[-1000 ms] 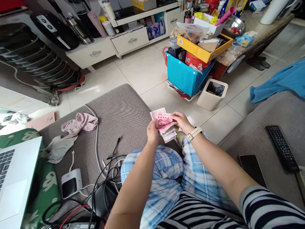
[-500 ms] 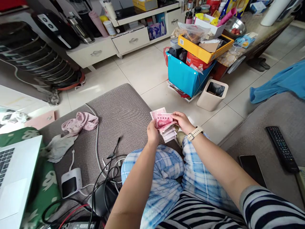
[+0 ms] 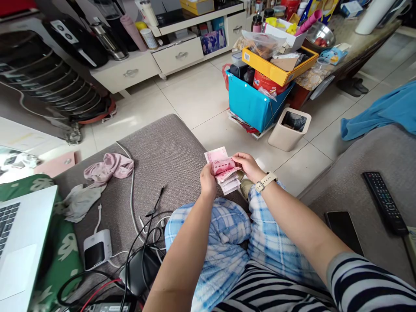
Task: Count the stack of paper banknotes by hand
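Note:
A fanned stack of pink banknotes is held out above my knees, with "100" printed on the top ones. My left hand is closed on the left edge of the stack, thumb on top. On the other side my right hand pinches the right edge of an upper note between thumb and fingers. The lower ends of several notes spread out below, toward my lap. A cream watch strap is around my right wrist. My fingers under the stack are hidden.
I sit on a grey sofa. Left are tangled cables, a white device, pink cloth and a laptop. Right are a phone and a remote control. Ahead stand a blue bin and a trash can.
The top note between my hands has shifted and tilted slightly, showing its "100" corner more clearly. My right hand has moved a little to the left. The rest looks the same.

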{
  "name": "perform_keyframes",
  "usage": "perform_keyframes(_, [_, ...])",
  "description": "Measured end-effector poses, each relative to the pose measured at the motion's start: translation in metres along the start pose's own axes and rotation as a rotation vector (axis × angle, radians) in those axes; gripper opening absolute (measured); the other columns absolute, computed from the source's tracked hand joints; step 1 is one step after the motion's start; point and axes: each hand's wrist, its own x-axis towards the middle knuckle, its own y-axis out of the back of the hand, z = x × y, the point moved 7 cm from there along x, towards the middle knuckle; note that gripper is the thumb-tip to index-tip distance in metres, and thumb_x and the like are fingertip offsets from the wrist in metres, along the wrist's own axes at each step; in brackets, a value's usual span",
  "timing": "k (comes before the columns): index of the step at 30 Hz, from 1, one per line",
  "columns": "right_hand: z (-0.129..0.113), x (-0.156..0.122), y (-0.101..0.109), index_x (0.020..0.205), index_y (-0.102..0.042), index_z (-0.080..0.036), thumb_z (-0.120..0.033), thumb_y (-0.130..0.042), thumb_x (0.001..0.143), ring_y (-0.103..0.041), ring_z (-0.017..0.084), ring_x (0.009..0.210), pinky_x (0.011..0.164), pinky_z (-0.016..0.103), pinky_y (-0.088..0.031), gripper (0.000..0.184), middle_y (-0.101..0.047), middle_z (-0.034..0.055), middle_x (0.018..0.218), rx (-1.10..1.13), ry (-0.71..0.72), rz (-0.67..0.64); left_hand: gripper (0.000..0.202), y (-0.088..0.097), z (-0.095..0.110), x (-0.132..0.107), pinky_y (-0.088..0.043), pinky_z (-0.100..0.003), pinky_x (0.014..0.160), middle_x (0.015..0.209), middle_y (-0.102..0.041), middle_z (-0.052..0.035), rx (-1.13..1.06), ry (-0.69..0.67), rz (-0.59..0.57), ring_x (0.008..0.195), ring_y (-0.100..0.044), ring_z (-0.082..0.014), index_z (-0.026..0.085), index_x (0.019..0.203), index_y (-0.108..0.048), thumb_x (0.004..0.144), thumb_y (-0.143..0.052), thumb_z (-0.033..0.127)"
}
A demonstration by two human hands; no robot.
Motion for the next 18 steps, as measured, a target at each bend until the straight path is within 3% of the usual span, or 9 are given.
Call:
perform_keyframes(11, [0.0052, 0.0020, 0.0024, 0.063, -0.057, -0.018, -0.037, -0.071, 0.063, -0.043, 0.010, 0.052, 0.052, 0.024, -0.031, 0.023, -0.052, -0.0038, 0.055, 0.010, -0.014, 0.013, 0.019, -0.0026, 0.0018, -0.0030, -0.047, -0.027, 0.064, 0.069, -0.064, -0.0024, -0.042, 0.025, -0.016, 0.064, -0.060, -0.0159, 0.015, 0.070, -0.062, 0.074, -0.056, 0.033])
perform_keyframes(18, [0.0025, 0.0011, 0.0015, 0.065, -0.060, -0.018, -0.050, -0.065, 0.071, -0.043, 0.010, 0.049, 0.049, 0.025, -0.028, 0.033, -0.054, -0.0017, 0.052, -0.006, -0.020, -0.024, 0.021, -0.0040, 0.0043, -0.0039, -0.049, -0.031, 0.072, 0.074, -0.069, -0.0055, -0.024, -0.001, -0.034, 0.073, -0.064, -0.0206, 0.015, 0.071, -0.064, 0.077, -0.055, 0.033])
